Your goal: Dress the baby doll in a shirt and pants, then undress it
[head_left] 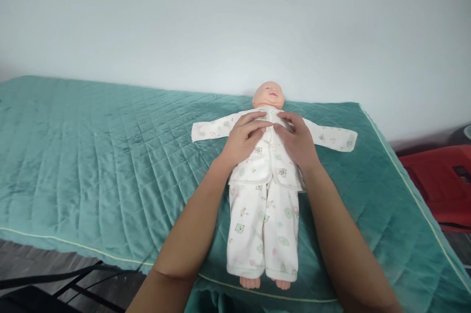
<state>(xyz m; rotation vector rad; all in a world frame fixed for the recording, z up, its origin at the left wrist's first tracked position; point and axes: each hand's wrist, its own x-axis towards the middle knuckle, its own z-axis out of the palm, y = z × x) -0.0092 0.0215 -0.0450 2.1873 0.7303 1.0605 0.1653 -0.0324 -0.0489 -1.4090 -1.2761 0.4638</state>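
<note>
A baby doll (pixel 269 94) lies on its back, dressed in a white printed baby shirt (pixel 257 168) and matching trousers (pixel 246 229). My left hand (pixel 246 139) is at the chest, its thumb and fingertips closed on the shirt's front edge. From the other side, my right hand (pixel 297 137) has thumb and fingers curled onto the opposite front edge, close to the left fingertips. The fine grip at the meeting point is too small to make out. Both shirt sleeves stretch out sideways, and the doll's bare toes stick out below the trouser legs.
A green quilted cover (pixel 121 156) with pale piping lies under the doll. Behind it rises a plain light wall (pixel 221 23). To the right of the bed stands a red plastic object (pixel 437 180). Dark metal bars (pixel 84 288) show at the lower left.
</note>
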